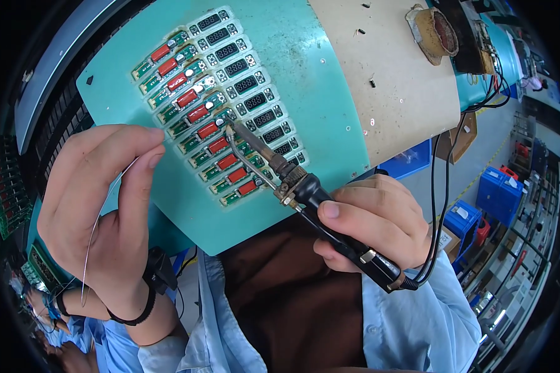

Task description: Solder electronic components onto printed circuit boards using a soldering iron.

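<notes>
My left hand (99, 186) is closed, pinching a thin, silvery solder wire (93, 239) between thumb and forefinger. The wire's loose length curves down past the palm. Wrapped round a black handle, my right hand (382, 221) holds a soldering iron (314, 194). A bent metal tube (246, 160) runs beside its shaft. The iron's tip is over a panel of small green circuit boards (179, 122), near the middle of the row; whether it touches a joint I cannot tell. Each board carries a red component (198, 113), and dark digit displays (246, 84) line the panel's right side.
The panel lies on a turquoise work surface (292, 56) that adjoins a beige one (379, 93). A round, stained holder (434, 34) stands far right. Black cables (434, 186) trail from the iron. Blue bins (499, 194) are at right. At lower left, another person's arm (74, 303) shows.
</notes>
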`<action>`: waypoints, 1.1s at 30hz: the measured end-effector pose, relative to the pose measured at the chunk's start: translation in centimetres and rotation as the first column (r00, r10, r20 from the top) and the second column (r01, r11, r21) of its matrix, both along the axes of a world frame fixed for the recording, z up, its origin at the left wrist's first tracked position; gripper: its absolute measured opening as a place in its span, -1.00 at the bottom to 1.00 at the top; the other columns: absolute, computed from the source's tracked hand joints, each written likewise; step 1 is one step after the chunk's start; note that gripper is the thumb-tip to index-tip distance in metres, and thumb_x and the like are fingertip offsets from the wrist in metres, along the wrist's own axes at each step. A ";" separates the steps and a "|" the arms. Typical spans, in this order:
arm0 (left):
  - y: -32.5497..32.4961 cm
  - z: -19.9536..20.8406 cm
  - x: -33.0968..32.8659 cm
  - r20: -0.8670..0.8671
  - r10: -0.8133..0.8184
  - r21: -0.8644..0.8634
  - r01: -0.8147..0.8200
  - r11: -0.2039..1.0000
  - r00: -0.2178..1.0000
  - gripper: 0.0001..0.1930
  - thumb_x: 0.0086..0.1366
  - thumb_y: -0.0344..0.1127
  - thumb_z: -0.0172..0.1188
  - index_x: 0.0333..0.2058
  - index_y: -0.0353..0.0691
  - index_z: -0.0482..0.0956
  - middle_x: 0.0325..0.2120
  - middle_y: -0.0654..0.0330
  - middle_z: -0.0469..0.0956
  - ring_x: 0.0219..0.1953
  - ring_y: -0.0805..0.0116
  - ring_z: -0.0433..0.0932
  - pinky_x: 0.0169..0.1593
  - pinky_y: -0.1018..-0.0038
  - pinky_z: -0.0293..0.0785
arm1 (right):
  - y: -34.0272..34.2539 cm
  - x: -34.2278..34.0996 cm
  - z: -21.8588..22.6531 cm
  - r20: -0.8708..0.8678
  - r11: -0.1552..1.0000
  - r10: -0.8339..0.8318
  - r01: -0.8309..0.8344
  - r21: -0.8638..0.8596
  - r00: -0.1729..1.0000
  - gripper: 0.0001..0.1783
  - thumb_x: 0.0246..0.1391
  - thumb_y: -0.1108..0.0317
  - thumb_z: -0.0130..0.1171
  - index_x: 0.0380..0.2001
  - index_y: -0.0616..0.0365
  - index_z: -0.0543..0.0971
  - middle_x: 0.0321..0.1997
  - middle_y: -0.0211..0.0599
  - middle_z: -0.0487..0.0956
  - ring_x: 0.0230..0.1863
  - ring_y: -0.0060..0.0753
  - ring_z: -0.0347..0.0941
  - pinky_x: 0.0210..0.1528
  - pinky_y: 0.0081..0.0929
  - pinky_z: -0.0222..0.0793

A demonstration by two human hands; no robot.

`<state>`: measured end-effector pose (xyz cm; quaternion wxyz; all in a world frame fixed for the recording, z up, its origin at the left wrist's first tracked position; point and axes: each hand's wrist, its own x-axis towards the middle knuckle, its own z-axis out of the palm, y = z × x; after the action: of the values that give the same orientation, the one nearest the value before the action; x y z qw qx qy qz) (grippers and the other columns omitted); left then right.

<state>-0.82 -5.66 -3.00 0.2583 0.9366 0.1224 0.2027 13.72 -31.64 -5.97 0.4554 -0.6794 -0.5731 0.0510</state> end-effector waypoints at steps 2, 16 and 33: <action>0.0 0.0 0.0 -0.005 -0.002 -0.006 0.002 1.000 1.000 -0.83 0.23 -0.69 0.38 -0.21 -0.38 0.72 -0.25 0.05 0.72 -0.22 0.30 0.69 -0.14 0.50 0.58 | 0.0 0.0 0.0 0.008 1.000 0.007 -0.007 -0.011 1.000 -0.57 0.05 0.40 0.52 0.02 0.23 0.72 -0.22 -0.20 0.70 -0.36 -0.34 0.64 -0.38 -0.47 0.50; -0.1 -0.2 0.4 -0.015 -0.025 -0.015 0.025 1.000 1.000 -0.84 0.24 -0.68 0.38 -0.21 -0.38 0.72 -0.25 0.04 0.72 -0.23 0.30 0.69 -0.14 0.51 0.58 | 0.0 0.0 0.3 0.008 1.000 0.012 -0.012 -0.020 1.000 -0.56 0.03 0.41 0.53 0.02 0.24 0.72 -0.23 -0.19 0.70 -0.39 -0.34 0.63 -0.41 -0.47 0.48; -0.2 0.2 -0.6 0.028 -0.009 0.037 0.008 0.999 1.000 -0.83 0.24 -0.69 0.37 -0.21 -0.40 0.72 -0.25 0.04 0.72 -0.23 0.29 0.69 -0.16 0.50 0.59 | -0.9 -0.2 1.0 -0.027 0.999 -0.019 0.020 0.041 0.999 -0.57 0.05 0.39 0.53 0.01 0.21 0.72 -0.23 -0.20 0.70 -0.35 -0.33 0.64 -0.41 -0.45 0.45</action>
<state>-1.44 -5.87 -2.85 0.2436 0.9387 0.1108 0.2171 13.47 -32.50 -4.99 0.4774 -0.6746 -0.5614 0.0437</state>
